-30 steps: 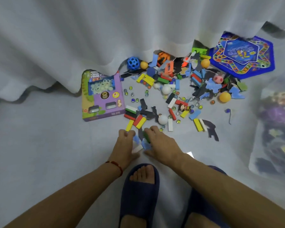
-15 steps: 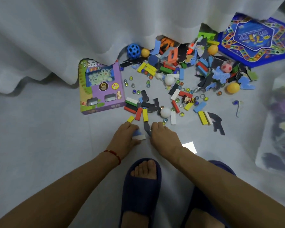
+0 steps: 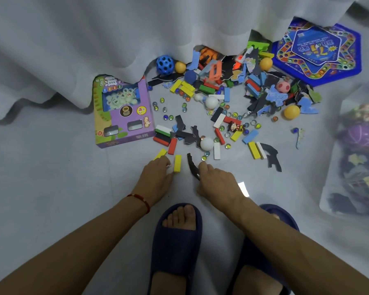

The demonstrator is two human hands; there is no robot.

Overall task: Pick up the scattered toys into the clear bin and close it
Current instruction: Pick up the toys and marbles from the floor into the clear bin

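Both hands are low over the smooth grey floor [image 3: 51, 188]. The left hand [image 3: 156, 180] curls its fingers around small pieces, a white edge showing at the fingertips, just beside a glossy yellow rectangular block [image 3: 177, 163]. The right hand [image 3: 216, 183] pinches a flat, dark, jagged-edged cutout [image 3: 192, 167]. Just beyond the hands spreads the toy scatter [image 3: 226, 107]: painted wooden bricks, glass marbles, smooth white balls, foam shapes. Ahead and left of the left hand lies a purple cardboard box [image 3: 124, 116]; far ahead to the right, a blue hexagonal game board [image 3: 320, 52]. The clear bin [image 3: 358, 158], translucent plastic already holding toys, sits well to the right of the right hand.
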